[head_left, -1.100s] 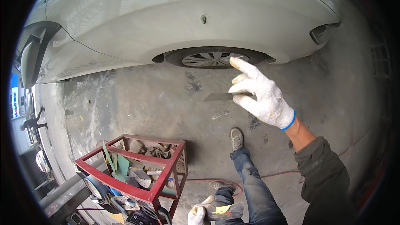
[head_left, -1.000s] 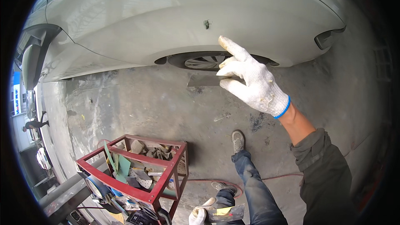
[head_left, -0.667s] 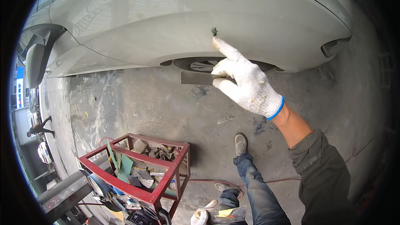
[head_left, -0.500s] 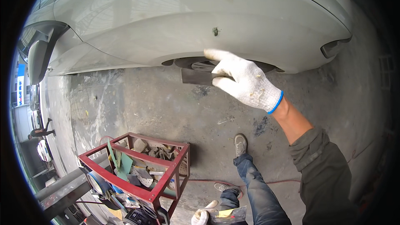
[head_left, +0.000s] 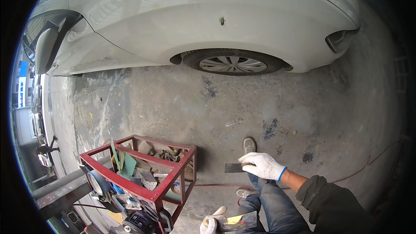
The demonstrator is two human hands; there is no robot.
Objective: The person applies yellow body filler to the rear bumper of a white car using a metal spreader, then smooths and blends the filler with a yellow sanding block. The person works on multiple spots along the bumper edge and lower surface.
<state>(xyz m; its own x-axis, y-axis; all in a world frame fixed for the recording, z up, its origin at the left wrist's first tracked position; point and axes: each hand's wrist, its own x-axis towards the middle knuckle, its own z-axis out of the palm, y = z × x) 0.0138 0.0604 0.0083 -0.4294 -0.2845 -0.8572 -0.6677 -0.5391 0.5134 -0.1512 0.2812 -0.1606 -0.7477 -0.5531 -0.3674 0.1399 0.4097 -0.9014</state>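
Observation:
My right hand (head_left: 266, 167), in a white knitted glove with a blue cuff, grips a dark flat rectangular scraper (head_left: 232, 167) above my legs. Its blade points left. At the lower edge my gloved left hand (head_left: 211, 222) holds a dark flat mixing board (head_left: 250, 222) by its left end. A yellow dab of paste (head_left: 234, 220) and a small red spot lie on that board. Ahead stands a pale car (head_left: 173, 30), its front fender bearing a small dark greenish mark (head_left: 222, 21) above the wheel (head_left: 233, 64). Neither hand touches the car.
A red metal cart (head_left: 143, 189) with sanding sheets, rags and tools stands at my left. The car's mirror (head_left: 47, 51) juts out at far left. A reddish hose (head_left: 346, 177) runs across the stained concrete floor (head_left: 173, 104). In the left distance a person (head_left: 45, 148) is visible.
My right hand has drawn back from in front of the car's wheel down toward my legs, still gripping the scraper. The wheel now shows fully. My left hand stays nearly in place with the board.

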